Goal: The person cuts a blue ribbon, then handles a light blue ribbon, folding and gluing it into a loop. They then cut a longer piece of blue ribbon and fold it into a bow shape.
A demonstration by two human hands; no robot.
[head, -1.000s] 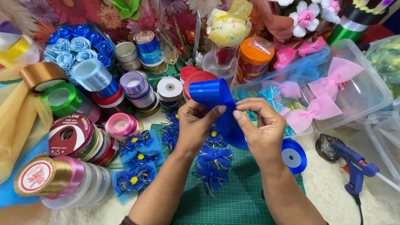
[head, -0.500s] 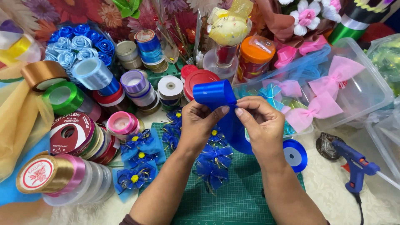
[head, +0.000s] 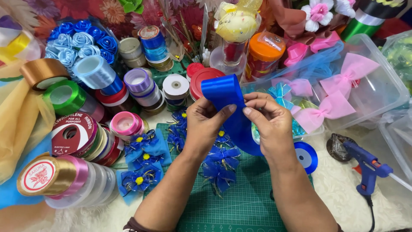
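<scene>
Both hands meet above the middle of the table, working a wide blue satin ribbon [head: 225, 92]. The left hand [head: 206, 124] pinches the ribbon's folded top between thumb and fingertips, its grip clenched on the fabric. The right hand [head: 268, 124] holds the same ribbon just beside it, thumb and forefinger pressed on the fold, so the two sets of fingertips nearly touch. From the fold the ribbon curves down between the hands and runs toward a blue ribbon spool [head: 306, 155] lying flat on the table near the right wrist; whether the strip still joins that spool is hidden behind the right hand.

Under the forearms lies a green cutting mat [head: 244, 206]. On it, below the hands, sit several small blue bows [head: 219, 165], and more blue bows with yellow centres [head: 143, 161] lie at the mat's left edge. Left of those stand many ribbon rolls: a pink roll [head: 125, 123], a green roll [head: 64, 96], a gold roll [head: 40, 73] and a light blue roll [head: 95, 72]. A cluster of blue fabric roses [head: 81, 38] sits behind them. To the right, a clear plastic box [head: 386, 92] holds pink bows [head: 339, 94]. A blue glue gun [head: 367, 165] lies on the pale table cover at the right, well apart from the hands.
</scene>
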